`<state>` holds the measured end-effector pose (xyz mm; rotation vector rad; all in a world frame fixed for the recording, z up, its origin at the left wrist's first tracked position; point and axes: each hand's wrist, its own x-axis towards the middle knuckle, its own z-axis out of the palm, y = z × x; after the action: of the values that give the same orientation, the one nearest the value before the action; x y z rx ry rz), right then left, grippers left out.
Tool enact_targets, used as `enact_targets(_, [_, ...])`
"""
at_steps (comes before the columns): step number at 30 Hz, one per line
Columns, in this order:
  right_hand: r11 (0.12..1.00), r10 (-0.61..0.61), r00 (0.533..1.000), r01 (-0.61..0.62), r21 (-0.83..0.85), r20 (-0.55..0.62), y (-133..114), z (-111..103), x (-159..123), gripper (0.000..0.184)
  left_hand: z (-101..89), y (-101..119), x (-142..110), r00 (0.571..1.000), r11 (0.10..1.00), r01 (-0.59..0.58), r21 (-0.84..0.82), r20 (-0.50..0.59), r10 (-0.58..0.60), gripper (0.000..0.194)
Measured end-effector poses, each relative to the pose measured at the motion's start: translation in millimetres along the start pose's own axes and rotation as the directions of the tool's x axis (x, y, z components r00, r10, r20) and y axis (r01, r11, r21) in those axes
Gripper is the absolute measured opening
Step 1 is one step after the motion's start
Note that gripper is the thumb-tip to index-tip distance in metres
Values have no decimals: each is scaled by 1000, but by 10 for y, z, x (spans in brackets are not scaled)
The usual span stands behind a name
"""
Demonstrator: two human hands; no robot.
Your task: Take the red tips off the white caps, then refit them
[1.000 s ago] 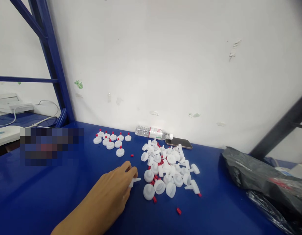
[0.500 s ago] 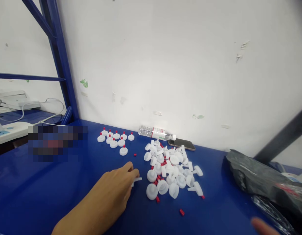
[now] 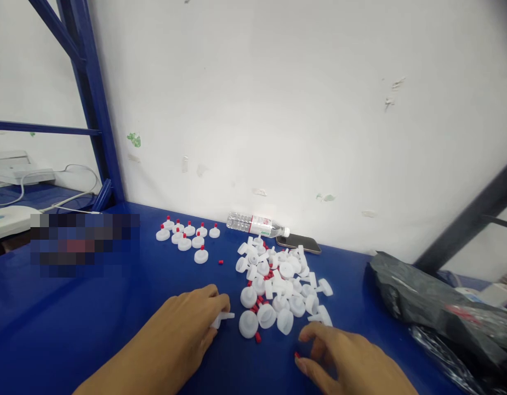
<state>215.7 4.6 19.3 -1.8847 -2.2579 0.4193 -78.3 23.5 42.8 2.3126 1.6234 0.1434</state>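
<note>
My left hand (image 3: 195, 323) is closed around a white nozzle cap (image 3: 225, 316), whose thin spout points right; its base is mostly hidden by my fingers. At the front right, my right hand (image 3: 343, 354) has thumb and forefinger apart. A small red tip (image 3: 297, 355) lies at the thumb's end; whether they touch I cannot tell. Between and beyond my hands spreads a pile of white nozzle caps (image 3: 286, 270), with red tips (image 3: 258, 337) among them. Farther left, several white caps with red tips fitted (image 3: 201, 255) stand upright. One loose red tip (image 3: 221, 262) lies beside them.
A clear plastic bottle (image 3: 259, 225) lies by the wall, with a phone (image 3: 298, 243) next to it. A dark plastic bag (image 3: 417, 296) rests on the right of the blue table (image 3: 154, 285). Blue frame posts (image 3: 99, 109) rise at left; a power strip (image 3: 15, 219) sits there.
My right hand has come in from the lower right edge to the loose red tip. My left hand still holds the nozzle cap. The whole view has shifted slightly.
</note>
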Motion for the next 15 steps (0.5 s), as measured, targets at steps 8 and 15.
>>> enact_targets(8, [999,-44,999,44,-18,15,-141,50,46,22,-101,101,-87,1000,999,18,-36,24,-17,35])
enact_targets(15, [977,-153,988,151,154,0,-182,-26,85,20,-94,150,-173,995,994,90,-67,49,-87,32])
